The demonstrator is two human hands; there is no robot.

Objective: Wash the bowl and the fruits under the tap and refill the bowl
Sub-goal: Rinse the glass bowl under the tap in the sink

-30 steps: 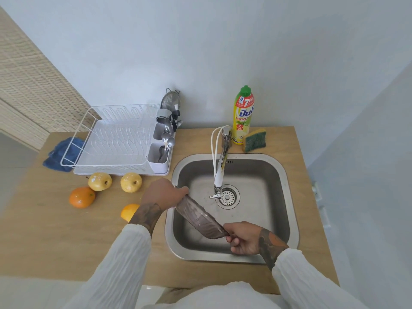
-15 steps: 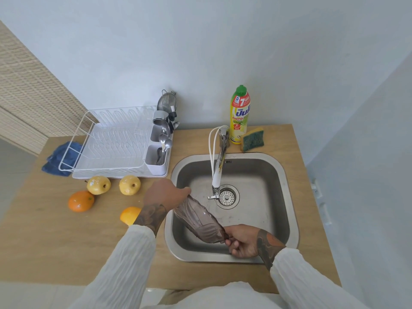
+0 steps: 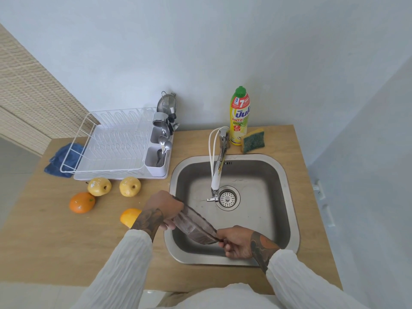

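Note:
A dark translucent bowl (image 3: pixel 195 226) is held tilted on edge over the front left part of the steel sink (image 3: pixel 283 175). My left hand (image 3: pixel 163 206) grips its upper left rim and my right hand (image 3: pixel 237 241) grips its lower right rim. The tap (image 3: pixel 217 175) reaches over the drain (image 3: pixel 227 198), behind the bowl; no water stream is visible. On the wooden counter left of the sink lie two yellow apples (image 3: pixel 99 186) (image 3: pixel 130 186), an orange (image 3: pixel 81 202), and a second orange (image 3: pixel 130 217) partly hidden by my left forearm.
A white dish rack (image 3: pixel 116 143) with a cutlery holder (image 3: pixel 158 157) stands at the back left, a blue cloth (image 3: pixel 61 159) beside it. Dish soap bottle (image 3: pixel 239 117) and a sponge (image 3: pixel 253 141) sit behind the sink. A wall rises on the right.
Both hands have kept hold of the bowl and turned it a little, still tilted over the sink's front left. The fruits have not moved.

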